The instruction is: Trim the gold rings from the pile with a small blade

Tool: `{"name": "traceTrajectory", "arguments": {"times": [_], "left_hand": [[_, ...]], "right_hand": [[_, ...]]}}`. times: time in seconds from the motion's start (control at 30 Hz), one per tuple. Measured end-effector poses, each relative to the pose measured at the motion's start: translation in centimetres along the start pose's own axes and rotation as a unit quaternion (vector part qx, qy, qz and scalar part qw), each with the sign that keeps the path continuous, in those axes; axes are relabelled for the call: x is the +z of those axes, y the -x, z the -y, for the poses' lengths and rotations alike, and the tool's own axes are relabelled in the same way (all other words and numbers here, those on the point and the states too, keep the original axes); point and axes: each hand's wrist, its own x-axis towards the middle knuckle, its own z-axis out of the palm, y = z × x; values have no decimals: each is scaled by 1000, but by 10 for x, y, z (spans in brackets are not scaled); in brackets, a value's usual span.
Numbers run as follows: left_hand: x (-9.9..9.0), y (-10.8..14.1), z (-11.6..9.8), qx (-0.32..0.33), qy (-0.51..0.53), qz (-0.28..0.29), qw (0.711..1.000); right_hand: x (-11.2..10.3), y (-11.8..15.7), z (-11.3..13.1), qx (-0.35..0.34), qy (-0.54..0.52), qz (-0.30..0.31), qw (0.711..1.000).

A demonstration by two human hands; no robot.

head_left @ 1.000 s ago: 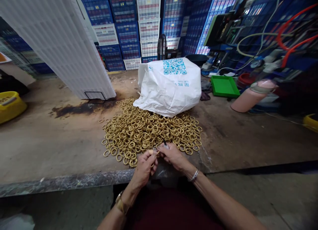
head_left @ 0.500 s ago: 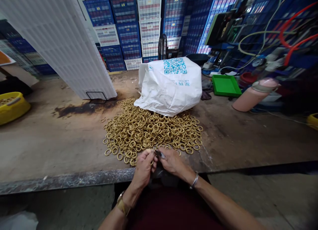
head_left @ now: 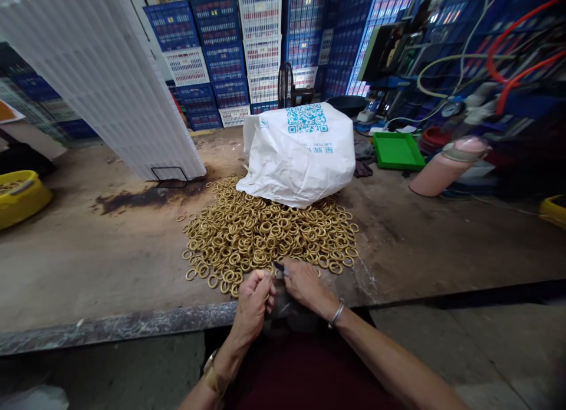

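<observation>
- The left hand point(head_left: 254, 301) is pinched, thumb against finger, on what looks like one ring point(head_left: 272, 273) seen nearly edge-on; a weak pinch could let it twist, or drop over the near edge of the bench point(head_left: 132, 268) below the hand
- The right hand point(head_left: 306, 285) is closed around a small dark-tipped tool point(head_left: 279, 266), its tip aimed toward the left fingertips; too hard a push could make it skid off the ring's curve and nick the left thumb
- Whether tip and ring touch is too small to tell; a poor angle there might scratch the ring
- The pile of rings point(head_left: 265, 236) lies just beyond both hands; a knuckle brushing its near rim could scatter loose ones toward the wrists
- Beyond the hands, the white bag point(head_left: 300, 168) rests against the pile's far side and might slump if rings beneath it shifted
</observation>
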Motion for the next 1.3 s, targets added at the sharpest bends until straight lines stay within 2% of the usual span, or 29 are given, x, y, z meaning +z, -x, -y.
{"name": "traceTrajectory", "arguments": {"times": [0.1,0.2,0.27,0.37,0.47,0.57,0.67,0.83,0.93,1.0,1.17,1.23,1.3], "left_hand": [[2,6,-7,-14,45,28,999],[4,5,-12,-28,117,39,992],[3,2,-12,-34,158,43,986],[1,-2,-10,-42,192,50,979],[-1,-2,-9,-54,198,53,977],[-2,0,-8,-65,185,50,979],[-2,-1,-5,-71,179,36,981],[-6,-3,1,-80,189,2,979],[-7,-2,2,-73,178,-4,981],[-6,-1,1,-61,165,-6,984],[-3,1,2,-34,128,-25,991],[-3,1,3,-23,116,-29,993],[-4,1,3,-22,113,-23,993]], "right_hand": [[-2,-7,-6,3,-29,-39,999],[-4,-12,-4,-8,-177,-71,982],[-3,-12,1,2,-319,-51,946],[0,-8,8,23,-485,44,873],[4,-4,10,28,-576,127,807],[6,-4,10,39,-619,127,774],[6,-5,10,56,-616,78,782],[-3,-4,11,31,-524,-14,851],[-6,-3,9,10,-492,-31,870],[-4,-3,8,12,-507,-23,862],[3,-1,11,40,-578,35,814],[2,0,13,47,-581,53,811],[0,1,14,44,-566,57,821]]}}
